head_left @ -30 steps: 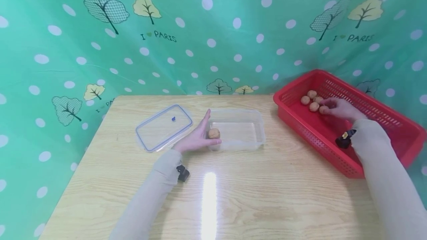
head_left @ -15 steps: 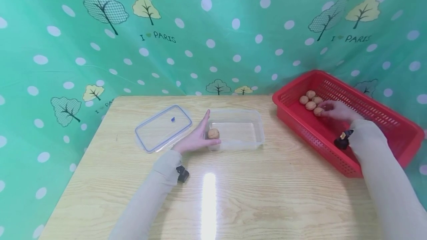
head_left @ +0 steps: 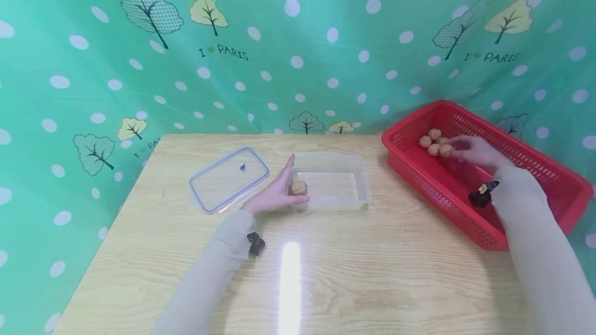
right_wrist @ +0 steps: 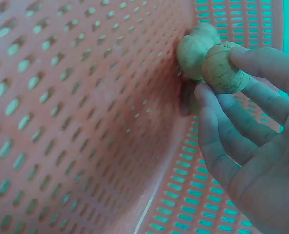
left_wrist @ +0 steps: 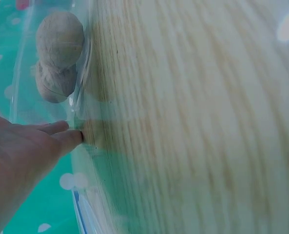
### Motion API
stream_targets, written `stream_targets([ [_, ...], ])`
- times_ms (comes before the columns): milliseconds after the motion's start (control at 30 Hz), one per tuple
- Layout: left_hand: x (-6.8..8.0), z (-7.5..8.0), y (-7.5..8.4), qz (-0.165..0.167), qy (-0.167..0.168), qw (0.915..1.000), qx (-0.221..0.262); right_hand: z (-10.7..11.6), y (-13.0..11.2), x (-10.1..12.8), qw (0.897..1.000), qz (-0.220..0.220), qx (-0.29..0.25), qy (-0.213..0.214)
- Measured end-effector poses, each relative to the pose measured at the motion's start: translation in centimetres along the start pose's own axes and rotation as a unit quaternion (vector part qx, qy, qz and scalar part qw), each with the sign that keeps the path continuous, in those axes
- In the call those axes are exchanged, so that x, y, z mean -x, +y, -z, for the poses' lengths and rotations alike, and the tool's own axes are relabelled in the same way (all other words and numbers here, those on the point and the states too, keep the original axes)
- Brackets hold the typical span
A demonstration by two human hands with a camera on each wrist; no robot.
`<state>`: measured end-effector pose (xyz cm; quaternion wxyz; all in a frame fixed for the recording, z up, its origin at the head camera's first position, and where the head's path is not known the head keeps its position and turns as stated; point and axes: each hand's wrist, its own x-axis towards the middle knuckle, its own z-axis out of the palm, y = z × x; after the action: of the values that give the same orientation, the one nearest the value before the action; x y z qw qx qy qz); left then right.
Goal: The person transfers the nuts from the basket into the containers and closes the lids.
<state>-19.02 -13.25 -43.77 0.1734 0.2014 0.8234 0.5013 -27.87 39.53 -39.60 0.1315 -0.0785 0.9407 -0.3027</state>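
Observation:
In the head view my left hand (head_left: 276,194) rests against the left end of a clear plastic food container (head_left: 361,182), thumb stretched along its front side and fingers spread toward the back. One walnut (head_left: 299,187) lies inside near that hand; through the wall in the left wrist view, the walnut (left_wrist: 60,39) shows with a second round shape adjoining it. My right hand (head_left: 477,151) reaches into a red plastic basket (head_left: 435,182). Between thumb and fingertips it pinches a walnut (right_wrist: 224,68), right by several other walnuts (head_left: 426,141) at the basket's far left end.
A clear lid (head_left: 228,182) with a blue seal lies left of the container. The basket stands angled at the table's right, its sides raised around the right hand. Behind the wooden table (head_left: 363,273) hangs a green dotted curtain (head_left: 261,25).
My right hand has shifted the walnut at its fingertips slightly left, closer against the other walnuts. The left hand and the container stay where they were.

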Motion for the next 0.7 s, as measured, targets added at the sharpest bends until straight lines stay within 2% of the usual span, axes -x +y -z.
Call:
stream_targets([
  [200,1.4,0.4,3.3,0.004,-0.006,0.9998,0.018,0.7,-2.0,0.6,1.000,-0.002,-0.003,0.010],
  [367,1.4,0.3,3.5,0.009,-0.007,0.9998,0.014,1.0,-3.5,1.0,1.000,0.006,-0.009,0.021],
  [700,1.4,0.2,3.3,0.004,-0.007,0.9998,0.018,1.0,-5.7,1.1,0.999,0.017,-0.023,0.016],
])
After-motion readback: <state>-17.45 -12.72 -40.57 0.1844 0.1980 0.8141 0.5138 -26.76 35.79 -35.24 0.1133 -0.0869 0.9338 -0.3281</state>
